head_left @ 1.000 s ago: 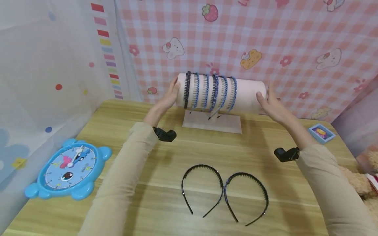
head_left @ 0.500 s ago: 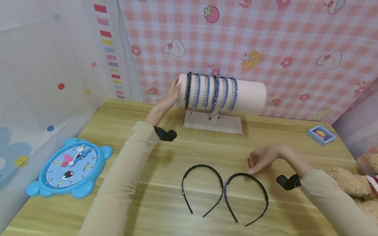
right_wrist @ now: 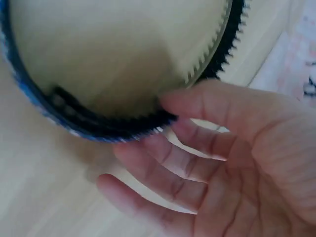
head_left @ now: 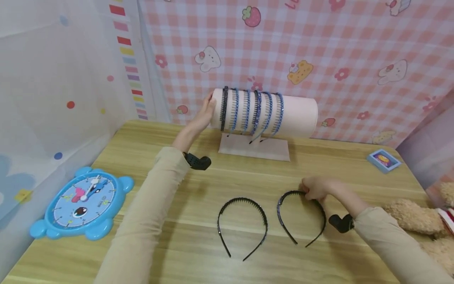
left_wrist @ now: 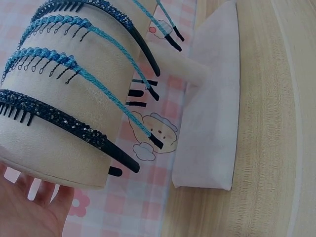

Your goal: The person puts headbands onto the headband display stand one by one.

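Observation:
A pale pink headband stand (head_left: 299,116), a padded roll on a flat base, stands at the back of the table. Several black and blue toothed headbands (head_left: 258,112) circle its left and middle parts. My left hand (head_left: 203,114) holds the roll's left end; in the left wrist view its fingertips are hidden behind that end. Between thumb and fingers my right hand (head_left: 317,188) pinches the top of a dark glittery headband (right_wrist: 94,129), whose two ends point toward me. Left of it, a second black headband (head_left: 242,199) lies on the wooden table (head_left: 177,244).
A blue toy clock (head_left: 83,201) lies at the left. At the right are a small light-blue box (head_left: 384,161) and a plush toy (head_left: 411,219). A pink checked cloth (head_left: 262,47) hangs behind the stand.
My right hand has left the roll's right end, come down to the right-hand headband and taken hold of it. That headband has shifted up and right. My left hand stays put.

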`<action>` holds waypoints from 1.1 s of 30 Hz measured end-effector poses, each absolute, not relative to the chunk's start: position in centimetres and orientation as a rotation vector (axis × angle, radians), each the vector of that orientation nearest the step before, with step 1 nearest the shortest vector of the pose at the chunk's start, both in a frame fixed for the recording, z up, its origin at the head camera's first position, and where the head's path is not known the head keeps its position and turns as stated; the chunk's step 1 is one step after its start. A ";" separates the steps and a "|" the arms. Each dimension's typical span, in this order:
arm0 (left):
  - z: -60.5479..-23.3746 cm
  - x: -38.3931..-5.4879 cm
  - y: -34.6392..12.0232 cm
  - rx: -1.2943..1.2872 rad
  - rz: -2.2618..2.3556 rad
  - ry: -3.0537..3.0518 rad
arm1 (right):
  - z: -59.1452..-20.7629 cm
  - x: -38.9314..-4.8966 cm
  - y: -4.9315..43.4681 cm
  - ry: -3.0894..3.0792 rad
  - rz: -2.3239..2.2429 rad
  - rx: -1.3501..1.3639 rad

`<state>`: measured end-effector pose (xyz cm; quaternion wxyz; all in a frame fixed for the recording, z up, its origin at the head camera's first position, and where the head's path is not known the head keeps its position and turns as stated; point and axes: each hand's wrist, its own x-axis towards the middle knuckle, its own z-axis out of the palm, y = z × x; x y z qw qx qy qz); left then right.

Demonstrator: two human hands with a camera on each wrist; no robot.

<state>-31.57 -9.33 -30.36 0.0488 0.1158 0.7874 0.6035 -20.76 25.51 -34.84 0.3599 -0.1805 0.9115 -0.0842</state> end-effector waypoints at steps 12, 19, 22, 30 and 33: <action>-30.3 -31.5 -9.3 0.319 1.807 2.409 | -32.0 -23.6 30.5 2.497 -0.624 -0.377; -30.3 -31.4 -9.4 0.312 1.810 2.401 | -29.7 -24.5 32.2 2.523 -1.073 -0.138; -30.4 -31.5 -9.5 0.319 1.820 2.392 | -29.1 -24.6 32.1 2.519 -1.247 -0.062; -30.5 -31.6 -9.5 0.328 1.809 2.391 | -26.9 -24.7 29.6 2.705 -1.541 0.030; -30.4 -31.7 -9.5 0.324 1.814 2.389 | -25.9 -25.0 28.4 2.781 -1.592 0.069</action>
